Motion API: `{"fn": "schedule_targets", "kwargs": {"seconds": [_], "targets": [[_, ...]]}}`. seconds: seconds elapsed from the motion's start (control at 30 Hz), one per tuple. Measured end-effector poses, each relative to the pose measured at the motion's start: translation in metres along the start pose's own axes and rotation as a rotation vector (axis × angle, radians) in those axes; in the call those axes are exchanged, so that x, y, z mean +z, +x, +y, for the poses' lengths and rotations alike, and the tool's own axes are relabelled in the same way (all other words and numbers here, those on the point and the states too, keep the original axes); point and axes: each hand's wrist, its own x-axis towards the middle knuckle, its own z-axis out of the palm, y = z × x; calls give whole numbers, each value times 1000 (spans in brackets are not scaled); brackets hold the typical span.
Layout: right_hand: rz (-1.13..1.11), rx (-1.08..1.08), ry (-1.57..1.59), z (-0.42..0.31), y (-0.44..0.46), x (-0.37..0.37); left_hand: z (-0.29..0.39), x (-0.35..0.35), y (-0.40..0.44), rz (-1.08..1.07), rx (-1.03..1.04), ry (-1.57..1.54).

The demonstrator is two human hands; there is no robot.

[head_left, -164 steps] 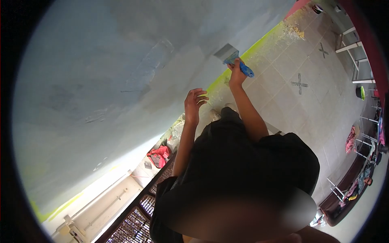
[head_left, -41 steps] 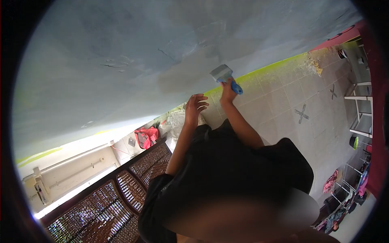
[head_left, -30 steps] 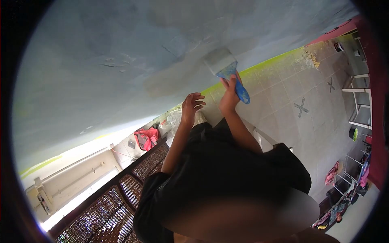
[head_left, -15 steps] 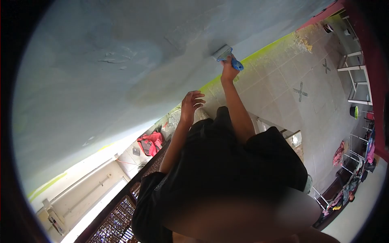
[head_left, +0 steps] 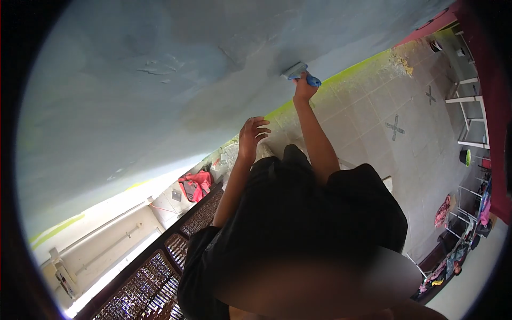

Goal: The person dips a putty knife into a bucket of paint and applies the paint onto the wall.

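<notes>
Up against the blue-grey wall [head_left: 160, 101], my right hand [head_left: 305, 88] grips a blue-handled putty knife [head_left: 296, 70]. Its wide, pale blade lies at the wall surface, by a darker grey patch. The handle's end sticks out past my fingers. Lower and to the left, my left hand [head_left: 253, 130] holds nothing; its fingers are apart and slightly bent, close to the wall's lower part. Raised streaks and rough marks show on the wall to the left of the blade.
A yellow-green strip [head_left: 354, 68] runs along the wall's foot. Tiled floor [head_left: 368, 122] bears taped crosses and yellowish debris [head_left: 402, 64]. White-framed furniture [head_left: 472, 114] and a black bucket [head_left: 464, 157] stand right. A red bag [head_left: 196, 185] and dark lattice panel [head_left: 144, 288] are lower left.
The putty knife and my right hand have shifted very slightly on the wall. My left hand keeps nearly the same place. The camera view has tilted a little.
</notes>
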Motion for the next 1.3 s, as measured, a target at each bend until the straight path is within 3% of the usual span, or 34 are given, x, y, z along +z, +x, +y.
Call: {"fn": "schedule_targets", "kwargs": {"seconds": [0.27, 0.37, 0.5, 0.57, 0.63, 0.73, 0.87, 0.97, 1.07, 1.17, 1.3], "targets": [[-213, -66, 214, -129, -74, 6, -10, 10, 5, 9, -9, -21], [-138, -89, 197, -121, -74, -12, -6, 22, 6, -3, 6, -19], [-28, 44, 49, -49, -50, -34, -8, 26, 5, -5, 14, -33], [-110, 61, 105, -45, -55, -11, -8, 26, 1, 11, 12, -34], [-238, -3, 110, -57, -67, 18, -7, 25, 0, 22, 26, -36], [-248, -35, 197, -119, -98, 49, -7, 23, -3, 42, 45, -44], [-339, -90, 205, -160, -117, 31, -11, 19, -3, 57, 50, -66], [-287, -139, 150, -154, -116, 8, -11, 18, -3, 57, 50, -67], [-185, -56, 58, -113, -105, -9, -10, 19, -3, 67, 34, -72], [-248, -27, 131, -70, -95, 7, -9, 20, -6, 65, 41, -66], [-286, 9, 185, -132, -132, 62, -7, 17, -7, 67, 63, -66]]}}
